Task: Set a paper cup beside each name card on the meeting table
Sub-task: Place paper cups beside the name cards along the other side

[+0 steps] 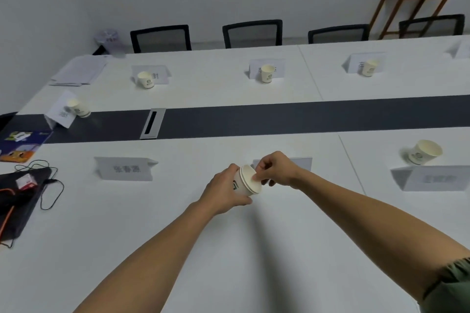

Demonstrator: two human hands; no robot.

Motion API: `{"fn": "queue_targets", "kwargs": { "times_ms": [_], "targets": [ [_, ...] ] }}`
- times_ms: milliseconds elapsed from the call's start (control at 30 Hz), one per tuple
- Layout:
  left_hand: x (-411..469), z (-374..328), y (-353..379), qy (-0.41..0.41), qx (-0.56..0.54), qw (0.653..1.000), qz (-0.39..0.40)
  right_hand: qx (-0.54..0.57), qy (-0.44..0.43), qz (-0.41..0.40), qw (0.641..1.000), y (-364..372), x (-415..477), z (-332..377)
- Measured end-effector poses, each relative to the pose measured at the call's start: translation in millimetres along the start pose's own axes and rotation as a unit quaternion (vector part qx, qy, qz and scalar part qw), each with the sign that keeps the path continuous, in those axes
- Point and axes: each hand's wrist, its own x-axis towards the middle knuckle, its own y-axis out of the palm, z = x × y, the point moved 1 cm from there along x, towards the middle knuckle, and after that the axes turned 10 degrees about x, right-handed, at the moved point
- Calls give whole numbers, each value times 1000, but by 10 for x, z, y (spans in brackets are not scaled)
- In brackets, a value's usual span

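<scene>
Your left hand (223,192) wraps its grip around a short stack of paper cups (246,181), tilted with the rims toward the right of the frame, just above the white table (178,249) at centre. Your right hand (276,169) pinches the rim of the outermost cup with thumb and fingertips. Right behind your hands stands a name card (301,163), mostly hidden. To the left, another name card (126,168) has no cup beside it. At the right edge a card (432,177) has a cup (424,152) just behind it. Across the dark centre strip, four more cups sit at their cards — left end (79,107), then (145,79), (267,73), (370,67).
</scene>
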Motion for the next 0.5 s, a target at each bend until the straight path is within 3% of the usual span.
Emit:
{"fn": "queue_targets", "kwargs": {
  "times_ms": [333,500],
  "targets": [
    [392,26,241,-14,6,999,30,10,29,6,1000,-297,274,-265],
    [563,162,291,-43,-4,998,36,18,37,-92,995,-748,505,-243]
  ]
}}
